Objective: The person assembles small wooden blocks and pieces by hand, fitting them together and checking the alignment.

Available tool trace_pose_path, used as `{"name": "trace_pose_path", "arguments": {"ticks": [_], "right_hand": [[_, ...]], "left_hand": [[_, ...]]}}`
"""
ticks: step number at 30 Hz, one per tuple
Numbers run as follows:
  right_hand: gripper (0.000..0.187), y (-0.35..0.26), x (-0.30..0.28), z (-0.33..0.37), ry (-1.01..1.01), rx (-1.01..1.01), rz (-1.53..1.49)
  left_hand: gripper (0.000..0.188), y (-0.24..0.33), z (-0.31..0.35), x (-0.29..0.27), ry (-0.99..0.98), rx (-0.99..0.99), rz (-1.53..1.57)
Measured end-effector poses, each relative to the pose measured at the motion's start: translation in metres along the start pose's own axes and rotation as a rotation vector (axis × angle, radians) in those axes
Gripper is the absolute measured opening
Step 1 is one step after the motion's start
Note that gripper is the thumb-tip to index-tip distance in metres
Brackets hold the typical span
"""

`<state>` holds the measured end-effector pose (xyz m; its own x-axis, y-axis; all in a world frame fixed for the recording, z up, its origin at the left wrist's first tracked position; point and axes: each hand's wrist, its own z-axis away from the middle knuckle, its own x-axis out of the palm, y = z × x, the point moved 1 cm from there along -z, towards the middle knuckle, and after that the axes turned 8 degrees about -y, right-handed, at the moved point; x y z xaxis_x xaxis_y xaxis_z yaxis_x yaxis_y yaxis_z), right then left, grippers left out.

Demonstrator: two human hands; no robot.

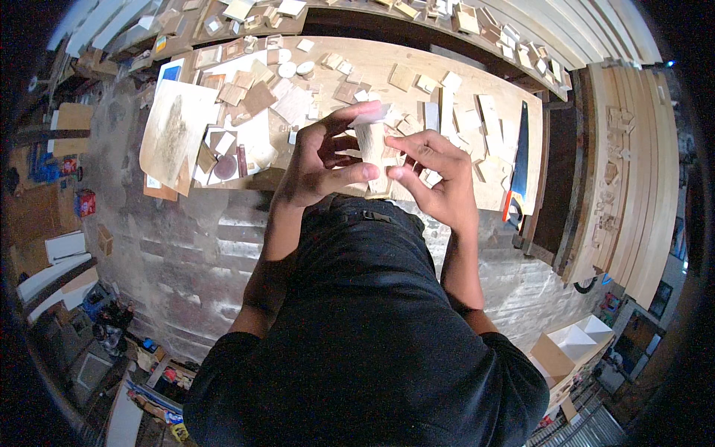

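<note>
Nearest, your black shirt (395, 335) fills the lower centre. Above it, your left hand (319, 162) grasps a pale wooden piece (370, 149), thumb on its near face; your right hand (442, 173) pinches the same piece at its right side between thumb and forefinger. The piece is raised near the close edge of the worktop (376, 63), and it and both hands hide part of the surface behind. To the right, near that edge, lies a handsaw (520, 149), its handle toward you. To the left lie a dark-stained panel (173, 130) and a brown disc (224, 167). Farther back, pale discs (287, 70) lie among scattered offcuts (402, 77). Beyond the worktop, small wooden blocks (467, 18) crowd a ledge (439, 33); long planks (642, 171) run along the right side.
</note>
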<state>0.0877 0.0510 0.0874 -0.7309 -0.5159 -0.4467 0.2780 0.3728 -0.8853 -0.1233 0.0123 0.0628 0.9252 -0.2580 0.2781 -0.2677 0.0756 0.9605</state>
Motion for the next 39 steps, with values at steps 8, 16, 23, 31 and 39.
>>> {"name": "trace_pose_path", "arguments": {"ticks": [8, 16, 23, 31, 39], "right_hand": [[0.036, 0.002, -0.005, 0.003, 0.007, 0.013, -0.076], [0.030, 0.009, -0.007, 0.009, 0.043, 0.094, -0.140], [0.028, 0.011, -0.010, 0.011, 0.020, 0.072, -0.119], [0.028, 0.011, -0.009, 0.014, 0.043, 0.116, -0.129], [0.028, 0.010, -0.006, 0.017, 0.054, 0.132, -0.130]], "left_hand": [[0.079, 0.001, -0.001, 0.005, 0.004, -0.003, -0.056], [0.079, -0.002, -0.001, 0.007, -0.015, 0.025, -0.023], [0.079, 0.001, 0.001, 0.009, -0.038, 0.030, -0.053], [0.078, 0.002, -0.002, 0.010, -0.037, -0.011, -0.108], [0.078, -0.003, -0.001, 0.009, -0.020, 0.002, -0.102]]}}
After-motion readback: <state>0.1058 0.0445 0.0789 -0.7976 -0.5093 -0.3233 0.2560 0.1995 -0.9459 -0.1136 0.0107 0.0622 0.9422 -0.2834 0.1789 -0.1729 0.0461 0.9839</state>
